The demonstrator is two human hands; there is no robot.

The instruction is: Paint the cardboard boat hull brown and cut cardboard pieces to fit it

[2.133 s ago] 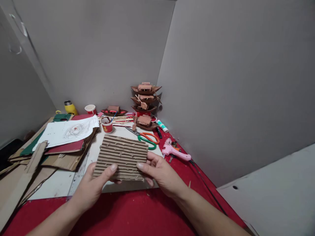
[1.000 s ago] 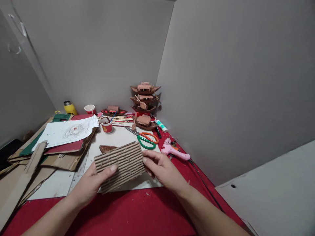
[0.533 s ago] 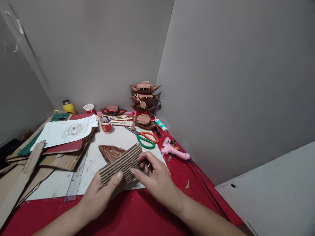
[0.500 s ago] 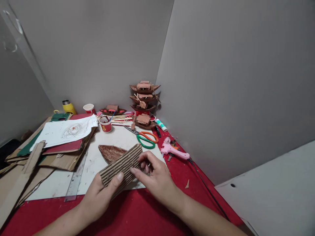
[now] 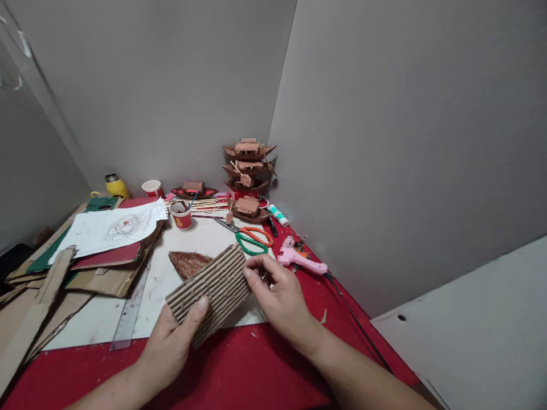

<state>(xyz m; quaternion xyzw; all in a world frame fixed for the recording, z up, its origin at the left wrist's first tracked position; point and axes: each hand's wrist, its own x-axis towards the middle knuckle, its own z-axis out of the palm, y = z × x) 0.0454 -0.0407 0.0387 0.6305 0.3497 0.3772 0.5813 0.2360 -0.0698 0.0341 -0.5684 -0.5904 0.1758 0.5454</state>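
Note:
A ribbed piece of corrugated cardboard [image 5: 217,290] is tilted above the table, its flutes facing up. My left hand [image 5: 177,336] is shut on its lower left end, with the thumb pressed on the ribs and the other fingers hidden beneath. At the cardboard's right edge, the thumb and index finger of my right hand [image 5: 277,299] are pinched together. Whether they grip the edge or a small shred does not show. Partly covered behind the cardboard lies a brown boat hull [image 5: 186,263]. Scissors [image 5: 252,240] with orange and green handles lie just beyond.
Several finished model boats [image 5: 248,151] are stacked at the back. A paint cup [image 5: 182,217] holds a blue stick. The pink glue gun [image 5: 301,261] and its cord lie right. Cardboard sheets [image 5: 106,283] with a drawing [image 5: 123,225] and a clear ruler [image 5: 123,327] are left.
The cardboard has turned to show more of its ribbed face. My right hand has shifted from the ribs to the right edge, its thumb and finger drawing together. The view moved slightly.

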